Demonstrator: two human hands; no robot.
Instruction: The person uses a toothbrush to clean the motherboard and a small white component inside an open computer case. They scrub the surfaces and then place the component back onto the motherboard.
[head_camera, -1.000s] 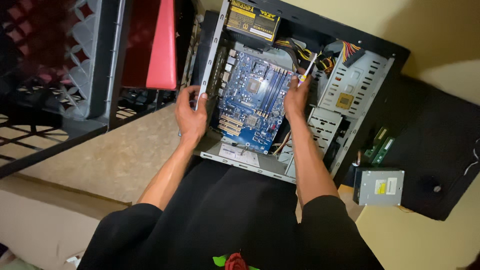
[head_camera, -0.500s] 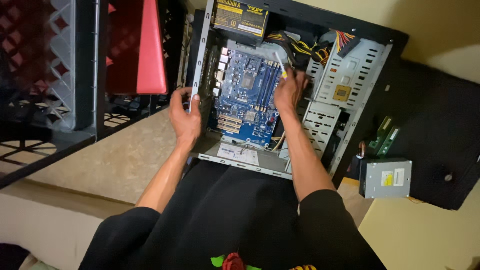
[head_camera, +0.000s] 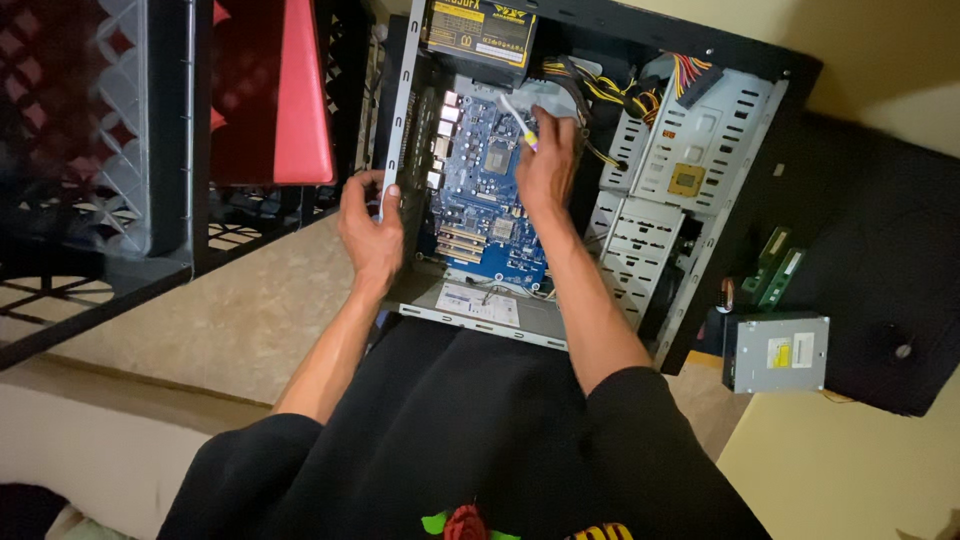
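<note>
Head view: left hand (head_camera: 372, 228) grips open grey metal computer case (head_camera: 700, 130) edge; right hand (head_camera: 545, 165) closed around white-handled screwdriver (head_camera: 517, 117) over blue motherboard (head_camera: 485, 195).

Right hand (head_camera: 545, 165) covers part of blue motherboard (head_camera: 485, 200); tool tip in its grip too small to tell. Power supply (head_camera: 480, 30) cut off by top edge. Left hand (head_camera: 372, 230) palm side hidden vs. case wall (head_camera: 398, 120). Crate (head_camera: 90, 130) blurred, cropped left.
</note>
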